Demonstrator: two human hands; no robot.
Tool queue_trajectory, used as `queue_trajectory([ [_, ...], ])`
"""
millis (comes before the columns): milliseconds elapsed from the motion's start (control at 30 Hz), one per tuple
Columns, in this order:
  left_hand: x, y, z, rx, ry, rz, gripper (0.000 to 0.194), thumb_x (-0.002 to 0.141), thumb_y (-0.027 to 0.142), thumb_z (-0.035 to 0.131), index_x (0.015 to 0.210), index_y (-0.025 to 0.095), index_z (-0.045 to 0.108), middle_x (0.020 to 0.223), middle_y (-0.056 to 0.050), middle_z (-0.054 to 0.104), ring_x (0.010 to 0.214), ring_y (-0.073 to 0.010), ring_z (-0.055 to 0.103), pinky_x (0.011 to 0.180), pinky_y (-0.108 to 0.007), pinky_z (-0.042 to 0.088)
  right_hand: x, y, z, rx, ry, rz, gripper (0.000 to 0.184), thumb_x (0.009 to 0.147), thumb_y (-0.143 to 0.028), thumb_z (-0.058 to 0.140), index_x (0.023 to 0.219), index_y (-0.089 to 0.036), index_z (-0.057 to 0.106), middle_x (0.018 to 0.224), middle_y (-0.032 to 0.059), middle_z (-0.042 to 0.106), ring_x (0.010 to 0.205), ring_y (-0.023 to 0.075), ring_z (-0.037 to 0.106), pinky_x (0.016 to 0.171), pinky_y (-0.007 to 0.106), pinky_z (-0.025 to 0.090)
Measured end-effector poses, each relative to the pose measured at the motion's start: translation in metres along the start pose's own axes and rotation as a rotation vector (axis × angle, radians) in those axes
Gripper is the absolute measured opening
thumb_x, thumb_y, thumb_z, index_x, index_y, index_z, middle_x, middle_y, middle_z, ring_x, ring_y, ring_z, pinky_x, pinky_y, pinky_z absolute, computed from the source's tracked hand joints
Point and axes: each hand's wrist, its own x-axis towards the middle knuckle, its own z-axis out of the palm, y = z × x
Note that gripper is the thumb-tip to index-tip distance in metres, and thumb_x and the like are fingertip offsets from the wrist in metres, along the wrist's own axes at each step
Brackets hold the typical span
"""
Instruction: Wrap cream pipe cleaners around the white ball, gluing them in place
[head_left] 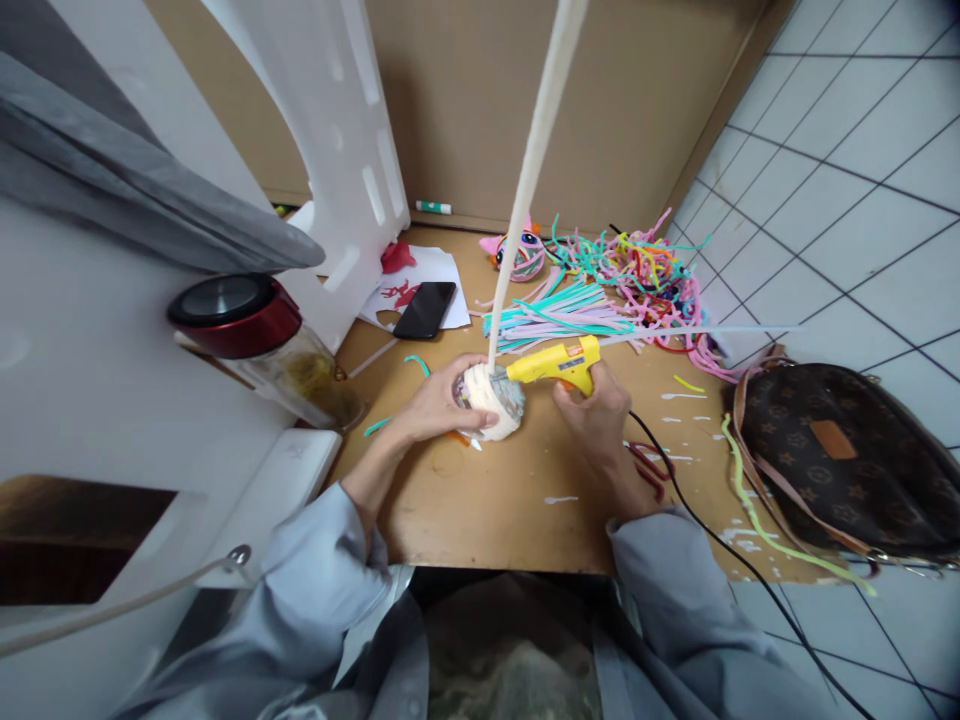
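My left hand [442, 400] is closed round a small ball [491, 402] wrapped in cream-coloured cord, its thumb across the front. From the ball's top a long cream fuzzy strip [525, 170] runs up out of view. In my right hand [596, 410] is a yellow hot glue gun [559, 365], gripped by its handle, with a clear glue stick [705, 330] sticking out of the back. Its nozzle points at the top of the ball, beside the strip; whether it touches is hard to tell. Teal and orange scraps lie near the ball.
Pink and teal pipe cleaners [559, 318] lie at the back, with a tangled heap [649, 265] and a pink decorated ball [525, 255]. A phone [425, 310] rests on paper. Left stands a red-lidded bottle [262, 345]; right are scissors [651, 468], a black cord [697, 515] and a brown bag [847, 455].
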Motion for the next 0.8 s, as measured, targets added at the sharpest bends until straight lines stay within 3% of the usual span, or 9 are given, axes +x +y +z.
queue_trajectory([
  [267, 0.001, -0.002, -0.001, -0.004, 0.003, 0.002, 0.082, 0.053, 0.037, 0.083, 0.126, 0.012, 0.054, 0.103, -0.005, 0.063, 0.089, -0.0200, 0.060, 0.080, -0.030, 0.050, 0.004, -0.005, -0.004, -0.034, -0.103, 0.138, 0.016, 0.071, -0.040, 0.054, 0.076, -0.025, 0.048, 0.069, 0.0020, 0.061, 0.065, 0.0198, 0.057, 0.064, 0.030, 0.045],
  [400, 0.001, -0.002, -0.001, 0.017, 0.003, -0.002, 0.083, 0.053, 0.038, 0.083, 0.126, 0.014, 0.054, 0.105, -0.006, 0.063, 0.091, -0.0215, 0.060, 0.084, -0.032, 0.050, 0.014, -0.002, -0.011, -0.177, -0.284, 0.340, 0.026, 0.076, -0.040, 0.056, 0.092, -0.021, 0.059, 0.080, 0.0060, 0.067, 0.076, 0.0237, 0.062, 0.068, 0.031, 0.045],
  [500, 0.001, -0.002, -0.002, 0.033, -0.001, 0.010, 0.082, 0.054, 0.039, 0.083, 0.127, 0.014, 0.054, 0.110, -0.008, 0.063, 0.095, -0.0235, 0.061, 0.087, -0.035, 0.050, 0.022, 0.009, -0.014, -0.327, -0.447, 0.463, 0.035, 0.082, -0.040, 0.056, 0.107, -0.017, 0.062, 0.099, 0.0125, 0.070, 0.094, 0.0284, 0.065, 0.074, 0.033, 0.046],
  [633, 0.001, -0.004, -0.001, 0.034, 0.020, 0.071, 0.080, 0.054, 0.038, 0.083, 0.126, 0.016, 0.057, 0.125, -0.011, 0.060, 0.107, -0.0270, 0.060, 0.095, -0.038, 0.049, 0.025, 0.027, -0.012, -0.465, -0.582, 0.467, 0.041, 0.088, -0.041, 0.055, 0.116, -0.012, 0.064, 0.117, 0.0171, 0.066, 0.108, 0.0291, 0.063, 0.084, 0.032, 0.047],
  [800, 0.000, -0.005, 0.000, 0.021, 0.015, 0.049, 0.081, 0.055, 0.036, 0.084, 0.128, 0.015, 0.056, 0.120, -0.010, 0.063, 0.105, -0.0258, 0.060, 0.095, -0.038, 0.049, 0.018, 0.036, -0.004, -0.532, -0.622, 0.392, 0.040, 0.087, -0.042, 0.060, 0.109, -0.009, 0.068, 0.106, 0.0182, 0.068, 0.097, 0.0275, 0.066, 0.080, 0.033, 0.048],
])
